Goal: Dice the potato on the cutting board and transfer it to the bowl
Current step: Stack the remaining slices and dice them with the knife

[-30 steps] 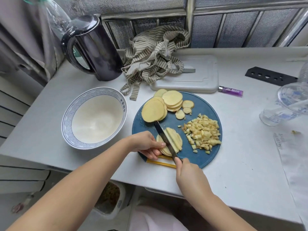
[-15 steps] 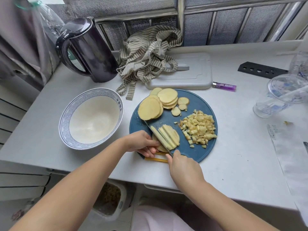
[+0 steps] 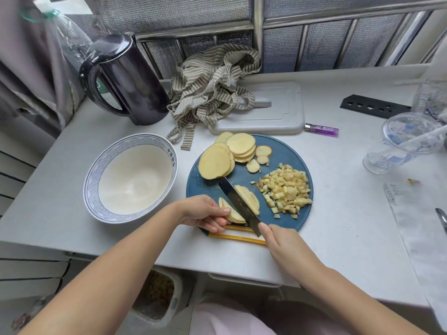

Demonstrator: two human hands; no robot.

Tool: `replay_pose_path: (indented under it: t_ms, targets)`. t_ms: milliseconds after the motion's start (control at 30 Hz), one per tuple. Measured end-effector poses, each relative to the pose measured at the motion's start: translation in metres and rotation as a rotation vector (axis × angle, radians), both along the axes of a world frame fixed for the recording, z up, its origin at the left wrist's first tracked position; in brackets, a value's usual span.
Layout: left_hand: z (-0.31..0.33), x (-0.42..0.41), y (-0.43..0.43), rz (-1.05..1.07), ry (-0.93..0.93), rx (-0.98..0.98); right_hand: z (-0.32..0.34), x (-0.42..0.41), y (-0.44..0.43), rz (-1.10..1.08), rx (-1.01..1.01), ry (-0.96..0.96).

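A smooth grey countertop carries a glossy white bowl with a blue wave-patterned rim, just left of a round matte-blue cutting board. On the board lie flat oval potato slices, fanned at the back, and a heap of small cubes on the right. At the near edge the left hand pins a thin stack with curled fingers. The right hand grips the dark steel knife, its blade slanted across the stack.

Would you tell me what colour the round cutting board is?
The cutting board is dark blue; head view.

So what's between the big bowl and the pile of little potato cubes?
Head view: the blue cutting board, the knife and the potato slices it is cutting.
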State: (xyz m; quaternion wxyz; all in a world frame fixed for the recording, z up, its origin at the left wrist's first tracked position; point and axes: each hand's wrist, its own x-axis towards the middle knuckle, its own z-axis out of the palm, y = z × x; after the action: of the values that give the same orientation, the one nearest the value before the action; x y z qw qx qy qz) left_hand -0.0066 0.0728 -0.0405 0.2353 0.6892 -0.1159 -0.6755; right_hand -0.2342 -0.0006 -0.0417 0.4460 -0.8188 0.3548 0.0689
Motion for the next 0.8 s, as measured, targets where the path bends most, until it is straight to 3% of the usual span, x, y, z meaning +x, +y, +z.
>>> replay_pose_path:
  t_ms: [500,800]
  targets:
    - [-0.008,-0.002,0.003,-0.037,-0.089,-0.067,0.025,-0.003,-0.013,0.081,0.079,0.022]
    - [-0.008,0.000,-0.002,-0.062,-0.091,-0.077,0.011,-0.003,-0.003,0.131,-0.038,0.031]
